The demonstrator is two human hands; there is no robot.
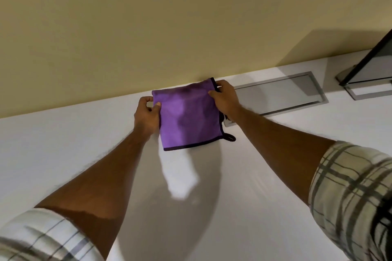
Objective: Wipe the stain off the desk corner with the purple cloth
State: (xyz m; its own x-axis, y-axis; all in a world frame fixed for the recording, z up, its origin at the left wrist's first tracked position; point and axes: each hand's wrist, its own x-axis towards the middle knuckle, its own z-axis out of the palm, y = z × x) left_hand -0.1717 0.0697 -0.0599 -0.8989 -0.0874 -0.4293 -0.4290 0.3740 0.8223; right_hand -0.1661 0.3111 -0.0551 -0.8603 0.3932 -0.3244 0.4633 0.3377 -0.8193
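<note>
White desk (63, 154), purple cloth (187, 116) pinched between left hand (147, 115), right hand (226, 99)

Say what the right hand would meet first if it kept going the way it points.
Probably the beige wall: the right hand, gripping the purple cloth, points toward the white desk's back edge. Depth is unclear.

Legible text, labels, brands, numbers, signs: none. The purple cloth (187, 115), the white tabletop (63, 144) and the grey recessed panel (282, 93) at far right bear no readable markings.
</note>
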